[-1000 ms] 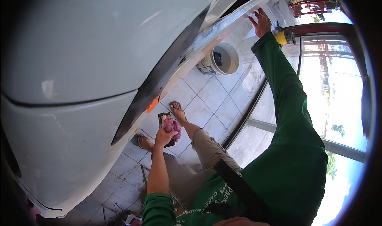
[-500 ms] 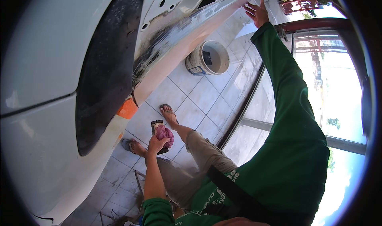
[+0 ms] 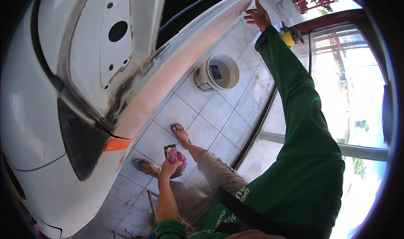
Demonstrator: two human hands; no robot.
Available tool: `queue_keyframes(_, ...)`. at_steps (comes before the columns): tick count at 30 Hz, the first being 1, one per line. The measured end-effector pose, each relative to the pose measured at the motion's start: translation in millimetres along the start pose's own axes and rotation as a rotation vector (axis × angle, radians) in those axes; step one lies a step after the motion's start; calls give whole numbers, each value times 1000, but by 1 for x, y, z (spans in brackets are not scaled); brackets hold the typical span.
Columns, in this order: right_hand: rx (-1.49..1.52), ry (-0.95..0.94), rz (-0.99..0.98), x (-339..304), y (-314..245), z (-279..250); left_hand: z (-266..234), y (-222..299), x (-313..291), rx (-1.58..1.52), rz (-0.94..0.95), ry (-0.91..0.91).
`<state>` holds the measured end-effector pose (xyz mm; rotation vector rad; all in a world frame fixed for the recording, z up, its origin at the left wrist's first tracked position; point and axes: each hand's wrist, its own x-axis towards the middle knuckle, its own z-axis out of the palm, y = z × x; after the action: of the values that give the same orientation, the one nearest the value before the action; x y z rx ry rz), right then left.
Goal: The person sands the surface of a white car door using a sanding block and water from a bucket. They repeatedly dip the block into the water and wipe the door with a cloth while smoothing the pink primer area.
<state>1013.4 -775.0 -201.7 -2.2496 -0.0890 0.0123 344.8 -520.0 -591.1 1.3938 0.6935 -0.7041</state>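
My right hand (image 3: 257, 16), arm stretched out in a green sleeve, rests open against the lower edge of a raised white car door (image 3: 185, 58), whose bottom strip is bare pinkish and scuffed. My left hand (image 3: 169, 168) is low over my knees, closed on a pink cloth (image 3: 177, 157) wrapped over a small dark block. My feet in sandals (image 3: 179, 129) stand on the grey tiled floor (image 3: 219, 112) under the door.
A white car body (image 3: 38, 125) with a dark lamp and an orange tape strip (image 3: 118, 144) fills the left. A white bucket (image 3: 219, 72) stands on the tiles. A yellow power tool (image 3: 290, 37) lies by the sliding-door track on the right.
The door's edge has swung up and away, showing its inner face and holes. My right hand stays on its lower edge; my left hand keeps the cloth.
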Motion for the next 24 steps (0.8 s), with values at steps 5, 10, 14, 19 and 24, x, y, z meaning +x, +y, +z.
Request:
queue_keyframes(5,-115,-38,-82,0,20,-20,-12,61,-29,182,-74,32)
queue_keyframes(10,-269,-45,-313,1,37,-35,-7,160,-61,19,-174,152)
queue_keyframes(14,-340,-55,-407,4,30,-47,26,227,-34,-175,-81,221)
queue_keyframes(19,-399,-97,-525,10,28,-58,99,307,35,-312,111,179)
queue_keyframes(24,-413,-125,-604,23,47,-69,186,396,94,-275,83,39)
